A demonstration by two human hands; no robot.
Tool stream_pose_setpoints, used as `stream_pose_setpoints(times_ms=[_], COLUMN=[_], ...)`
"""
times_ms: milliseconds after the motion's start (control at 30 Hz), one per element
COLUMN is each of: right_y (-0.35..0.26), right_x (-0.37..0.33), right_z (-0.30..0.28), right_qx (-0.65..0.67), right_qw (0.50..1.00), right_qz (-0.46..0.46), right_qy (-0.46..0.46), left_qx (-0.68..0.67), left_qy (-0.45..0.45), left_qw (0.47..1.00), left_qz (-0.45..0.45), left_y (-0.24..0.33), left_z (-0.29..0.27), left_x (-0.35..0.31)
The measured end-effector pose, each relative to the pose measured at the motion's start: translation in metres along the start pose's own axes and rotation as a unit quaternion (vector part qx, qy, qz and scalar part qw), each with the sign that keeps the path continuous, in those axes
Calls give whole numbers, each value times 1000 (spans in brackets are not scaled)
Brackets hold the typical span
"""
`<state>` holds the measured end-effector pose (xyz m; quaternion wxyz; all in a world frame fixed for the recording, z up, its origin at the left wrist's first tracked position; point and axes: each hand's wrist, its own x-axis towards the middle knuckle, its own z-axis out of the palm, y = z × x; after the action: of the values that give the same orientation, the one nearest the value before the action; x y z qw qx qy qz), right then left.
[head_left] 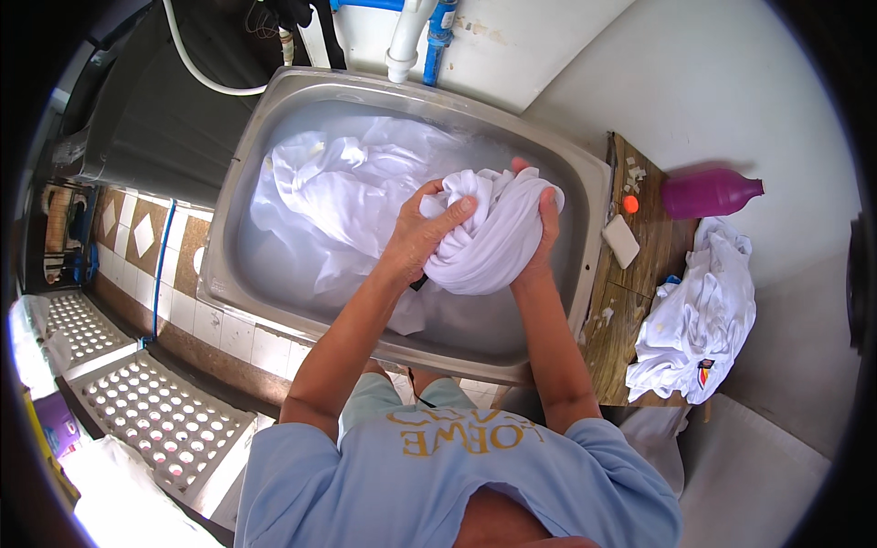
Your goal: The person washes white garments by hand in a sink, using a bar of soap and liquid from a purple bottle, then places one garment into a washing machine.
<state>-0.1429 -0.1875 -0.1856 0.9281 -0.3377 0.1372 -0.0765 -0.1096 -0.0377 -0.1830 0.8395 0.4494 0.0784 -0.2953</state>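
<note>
Both my hands grip a bunched, twisted white garment [489, 242] over the right part of a metal sink [274, 91]. My left hand [425, 228] wraps its left side, with the thumb pressed on top of the folds. On the right side, my right hand [545, 237] closes round the cloth, most of its fingers hidden behind it. More white cloth [333, 192] lies soaking in cloudy water [475, 324] in the left half of the sink. I cannot tell whether the two bundles are joined.
Right of the sink, a wooden board [630, 256] carries a pale soap bar [621, 241], an orange cap [631, 204], a purple bottle [708, 194] and a crumpled white garment [699, 320]. White and blue pipes [440, 41] run behind. Perforated crates [164, 416] stand at lower left.
</note>
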Motion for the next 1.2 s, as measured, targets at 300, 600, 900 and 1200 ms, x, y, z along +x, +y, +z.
stream_pose_setpoints(times_ms=[300, 600, 900, 1200], right_y=[-21, -50, -27, -21], right_x=[3, 29, 55, 49], right_z=[-24, 13, 44, 69], right_qx=[46, -135, -597, -751], right_qw=[983, 893, 630, 435], right_qz=[178, 428, 280, 236], right_qy=[-16, -24, -410, -438], left_qx=[455, 584, 603, 649], left_qy=[-59, -194, -308, -388], left_qw=[735, 524, 450, 360], left_qz=[499, 589, 582, 546], left_y=[18, 27, 0, -9], left_z=[39, 90, 64, 77], left_x=[-5, -54, -42, -29])
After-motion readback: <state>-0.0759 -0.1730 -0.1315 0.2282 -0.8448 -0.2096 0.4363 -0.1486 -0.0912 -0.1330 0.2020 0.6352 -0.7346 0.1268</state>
